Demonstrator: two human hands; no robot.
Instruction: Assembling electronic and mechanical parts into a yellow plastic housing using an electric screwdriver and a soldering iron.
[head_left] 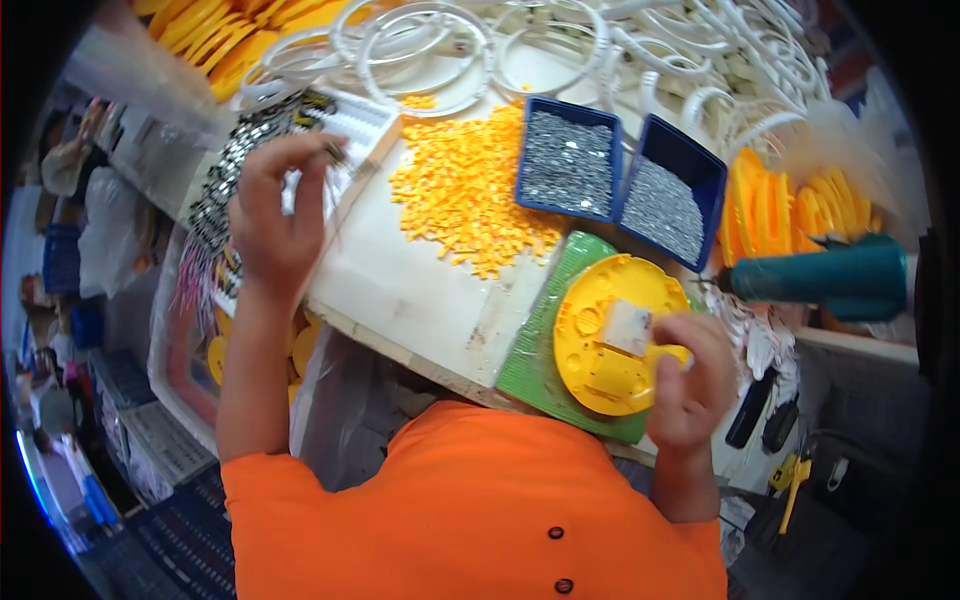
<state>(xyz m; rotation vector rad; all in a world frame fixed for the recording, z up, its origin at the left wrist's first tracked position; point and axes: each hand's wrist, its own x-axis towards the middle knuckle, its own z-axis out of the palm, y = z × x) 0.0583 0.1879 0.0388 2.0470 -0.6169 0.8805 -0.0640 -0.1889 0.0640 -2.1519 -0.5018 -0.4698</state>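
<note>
Orange shirt [470, 510] was closest. Left hand [277, 215] had a small part [334, 152] pinched; right hand [697, 378] was half-curled at the yellow disc [598, 378], couldn't tell if gripping. White block [626, 328] was already on the disc, just left of that hand; small part wasn't, rest unclear tbh.

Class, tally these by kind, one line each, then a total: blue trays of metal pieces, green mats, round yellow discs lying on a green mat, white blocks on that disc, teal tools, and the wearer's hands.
Blue trays: 2
Green mat: 1
Yellow disc: 1
White block: 1
Teal tool: 1
Hands: 2
Total: 8
</note>
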